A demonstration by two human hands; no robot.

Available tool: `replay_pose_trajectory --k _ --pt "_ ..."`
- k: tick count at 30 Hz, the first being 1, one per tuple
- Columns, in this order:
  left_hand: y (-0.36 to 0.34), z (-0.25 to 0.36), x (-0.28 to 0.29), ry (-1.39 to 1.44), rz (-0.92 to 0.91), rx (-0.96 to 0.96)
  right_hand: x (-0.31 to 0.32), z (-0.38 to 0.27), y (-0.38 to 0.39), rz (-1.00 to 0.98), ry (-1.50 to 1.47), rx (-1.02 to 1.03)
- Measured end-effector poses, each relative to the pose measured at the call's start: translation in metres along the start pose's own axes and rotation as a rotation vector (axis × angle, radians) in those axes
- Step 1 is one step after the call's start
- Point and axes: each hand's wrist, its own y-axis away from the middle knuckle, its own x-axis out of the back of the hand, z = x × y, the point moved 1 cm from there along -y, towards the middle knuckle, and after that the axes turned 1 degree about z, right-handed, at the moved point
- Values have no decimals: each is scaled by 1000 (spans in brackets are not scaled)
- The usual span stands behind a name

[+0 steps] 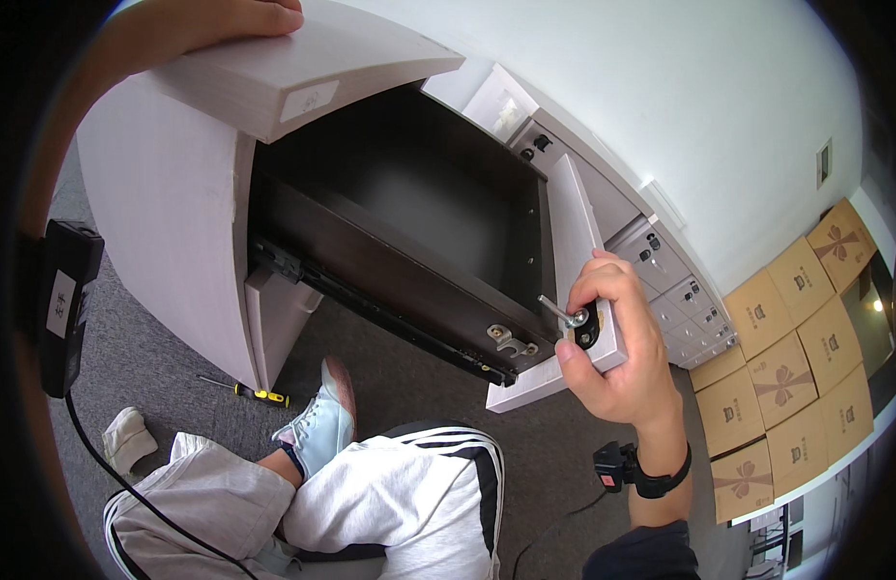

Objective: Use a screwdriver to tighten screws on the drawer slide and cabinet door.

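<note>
A pale wooden cabinet stands at the left with a dark brown drawer pulled out of it. My left hand lies on the cabinet's top, fingers together and resting flat. At the drawer's pale front panel, my right hand is closed around the panel's edge. Between its thumb and fingers sits a drawer lock, a black fitting with a metal rod sticking out toward the drawer. Part of it is hidden by the fingers. A metal bracket is fixed to the drawer's side, near the black slide rail.
A yellow and black screwdriver lies on the grey carpet near my shoe, beside a white cloth. More cabinets with keys in their locks line the white wall. Stacked cardboard boxes stand at the right.
</note>
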Motion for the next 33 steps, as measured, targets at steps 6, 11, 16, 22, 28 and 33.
replay_pose_trajectory --k 6,11,16,22,28,33 --pt "-4 7 1 18 -63 23 1 2 3 2 51 22" --pt "5 12 0 -77 26 67 3 7 6 12 44 26" --pt "8 13 0 -54 44 6 3 5 9 -10 49 7" --pt "-6 11 -20 11 90 -38 6 4 8 -8 74 22" --pt "-24 -3 -39 125 114 -81 3 6 14 2 57 -12" --pt "-53 -43 -50 364 149 -106 -6 9 24 248 -57 -16"
